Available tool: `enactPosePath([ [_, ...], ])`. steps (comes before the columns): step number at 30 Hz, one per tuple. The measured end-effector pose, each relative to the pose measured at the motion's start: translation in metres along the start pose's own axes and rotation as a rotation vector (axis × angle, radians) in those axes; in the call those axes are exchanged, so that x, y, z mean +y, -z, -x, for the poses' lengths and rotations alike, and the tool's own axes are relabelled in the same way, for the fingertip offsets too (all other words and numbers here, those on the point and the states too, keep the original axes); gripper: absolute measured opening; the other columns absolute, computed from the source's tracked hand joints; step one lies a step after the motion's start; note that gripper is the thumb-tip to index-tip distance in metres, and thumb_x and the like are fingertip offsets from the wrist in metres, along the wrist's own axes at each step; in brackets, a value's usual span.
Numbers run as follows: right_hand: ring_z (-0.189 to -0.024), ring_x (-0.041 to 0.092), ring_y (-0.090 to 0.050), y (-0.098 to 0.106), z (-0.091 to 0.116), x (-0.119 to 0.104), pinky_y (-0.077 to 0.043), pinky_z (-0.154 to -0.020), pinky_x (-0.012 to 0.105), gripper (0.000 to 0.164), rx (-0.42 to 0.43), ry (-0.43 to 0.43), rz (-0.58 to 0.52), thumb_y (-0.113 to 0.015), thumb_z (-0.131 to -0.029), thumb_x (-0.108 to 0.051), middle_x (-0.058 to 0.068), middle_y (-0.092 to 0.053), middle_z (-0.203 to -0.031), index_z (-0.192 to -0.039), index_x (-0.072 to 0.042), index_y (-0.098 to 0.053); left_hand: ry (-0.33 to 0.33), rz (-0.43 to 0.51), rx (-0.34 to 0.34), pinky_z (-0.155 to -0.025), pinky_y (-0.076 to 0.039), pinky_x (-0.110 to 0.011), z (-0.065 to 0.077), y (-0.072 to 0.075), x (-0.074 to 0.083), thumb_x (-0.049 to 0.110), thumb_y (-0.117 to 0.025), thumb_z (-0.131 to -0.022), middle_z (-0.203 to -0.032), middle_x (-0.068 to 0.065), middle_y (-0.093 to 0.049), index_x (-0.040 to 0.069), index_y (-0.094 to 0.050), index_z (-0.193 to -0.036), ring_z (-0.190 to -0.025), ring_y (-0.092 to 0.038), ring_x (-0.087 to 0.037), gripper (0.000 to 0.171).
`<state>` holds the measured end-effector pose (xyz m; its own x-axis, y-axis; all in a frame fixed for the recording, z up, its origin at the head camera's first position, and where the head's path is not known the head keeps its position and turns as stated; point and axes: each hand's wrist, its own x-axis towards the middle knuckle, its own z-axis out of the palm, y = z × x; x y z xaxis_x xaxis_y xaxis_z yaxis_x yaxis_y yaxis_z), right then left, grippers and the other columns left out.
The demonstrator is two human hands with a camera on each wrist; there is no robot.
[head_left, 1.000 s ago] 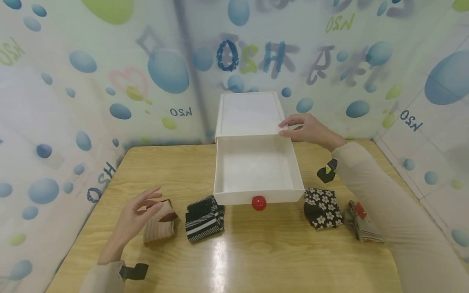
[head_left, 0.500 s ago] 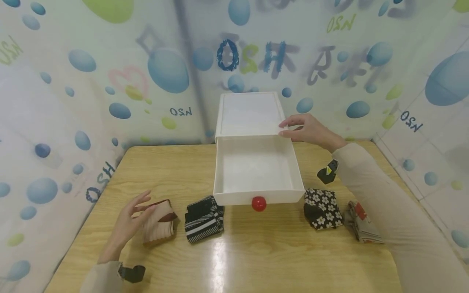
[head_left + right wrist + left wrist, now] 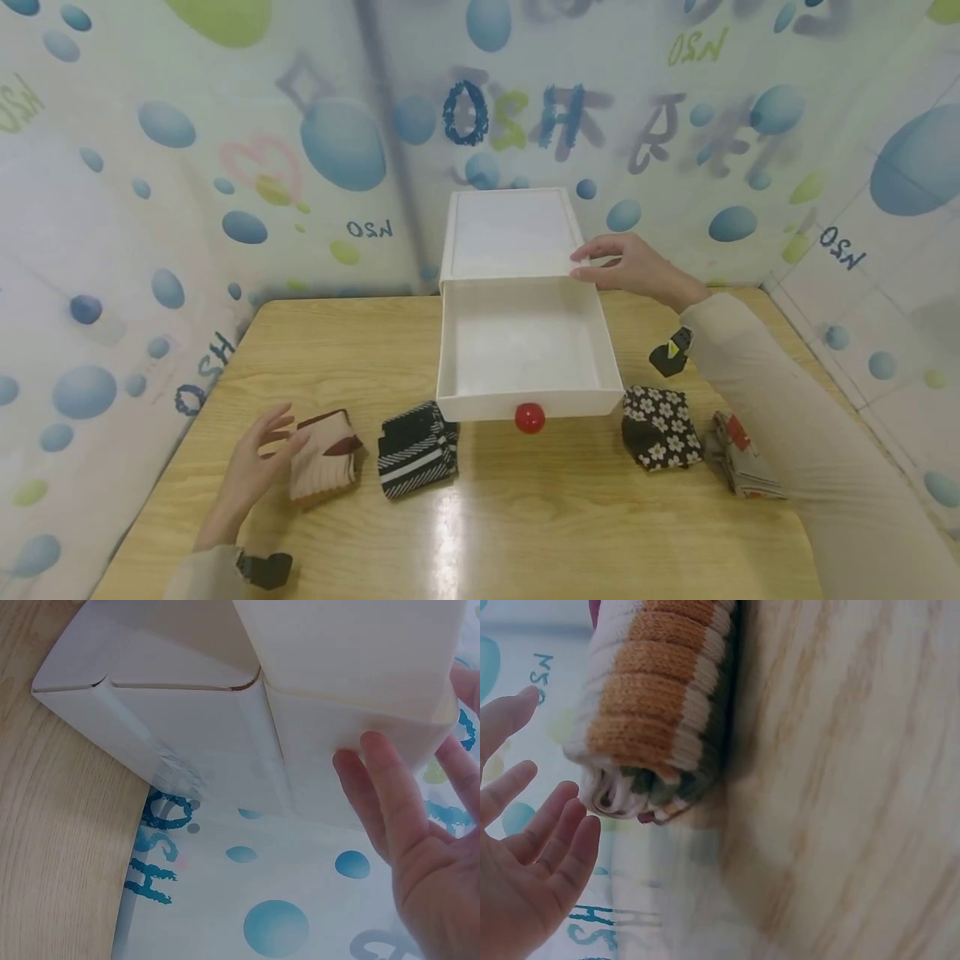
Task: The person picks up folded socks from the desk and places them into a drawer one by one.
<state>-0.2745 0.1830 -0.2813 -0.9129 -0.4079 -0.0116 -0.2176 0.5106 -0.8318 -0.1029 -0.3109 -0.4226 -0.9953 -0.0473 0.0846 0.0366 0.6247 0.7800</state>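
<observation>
We are seeing the left hand point(image 3: 251, 458) drifting over the last second toward the left edge of the worktop point(image 3: 540, 517), and a little toward the near edge. It is uncovering more of the beige folded socks point(image 3: 326, 458), which are lying by that left edge. Its fingers are staying apart and loosely bent, holding nothing; in the left wrist view the tips are hanging just beside the rolled end, and we cannot tell whether any is touching. We are judging this as positioning rather than lifting, so the bundle is still resting on the worktop.

The right hand point(image 3: 637, 267) is not shifting: its thumb and fingers are pinching the white box point(image 3: 513, 233) at its front right corner, apparently steadying it. The box is standing at the back edge, and its drawer point(image 3: 525, 350) is staying pulled out toward the near edge, the red knob point(image 3: 530, 418) facing us.

The striped socks point(image 3: 418, 450) are lying between the beige pair and the drawer's front left corner. The flowered socks point(image 3: 662, 427) are sitting just beside its front right corner, while a grey bundle point(image 3: 746, 458) is lying farther toward the worktop's right edge, next to the sleeve point(image 3: 810, 450).
</observation>
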Motion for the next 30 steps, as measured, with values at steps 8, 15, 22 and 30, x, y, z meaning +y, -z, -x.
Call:
enactPosePath([
  [8,-0.106,0.031,-0.05,-0.001,0.001,-0.001,-0.049,-0.08,0.041,0.044,0.002,-0.011,-0.009,-0.065,-0.08,-0.032,0.01,-0.044,-0.126,-0.115,-0.006,-0.055,0.06,0.028,-0.077,-0.078,-0.044,-0.053,0.002,0.0,-0.012,0.018,-0.056,-0.088,-0.126,-0.034,-0.034,-0.004,-0.025,-0.135,-0.106,-0.041,-0.047,0.06],
  [15,-0.105,0.031,-0.051,-0.001,0.001,-0.002,-0.05,-0.078,0.038,0.046,0.005,-0.014,0.006,-0.065,-0.08,-0.033,0.011,-0.046,-0.125,-0.115,-0.006,-0.055,0.109,0.045,-0.15,-0.085,-0.039,-0.057,0.002,-0.003,-0.016,0.02,-0.058,-0.087,-0.127,-0.037,-0.028,-0.005,-0.023,-0.135,-0.109,-0.036,-0.054,0.064],
  [22,-0.106,0.03,-0.051,-0.001,0.001,-0.001,-0.05,-0.078,0.038,0.044,0.009,-0.009,0.0,-0.065,-0.08,-0.033,0.009,-0.045,-0.126,-0.114,-0.007,-0.056,0.131,0.057,-0.154,-0.085,-0.039,-0.057,0.001,-0.004,-0.015,0.022,-0.057,-0.087,-0.129,-0.037,-0.026,-0.004,-0.022,-0.135,-0.111,-0.035,-0.052,0.065],
  [30,-0.105,0.03,-0.052,-0.002,0.002,-0.002,-0.05,-0.077,0.038,0.043,0.01,-0.005,-0.006,-0.065,-0.08,-0.031,0.009,-0.047,-0.124,-0.114,-0.006,-0.056,0.205,0.016,-0.167,-0.087,-0.038,-0.055,0.0,-0.004,-0.014,0.028,-0.059,-0.086,-0.129,-0.036,-0.027,-0.004,-0.02,-0.136,-0.111,-0.038,-0.049,0.071],
])
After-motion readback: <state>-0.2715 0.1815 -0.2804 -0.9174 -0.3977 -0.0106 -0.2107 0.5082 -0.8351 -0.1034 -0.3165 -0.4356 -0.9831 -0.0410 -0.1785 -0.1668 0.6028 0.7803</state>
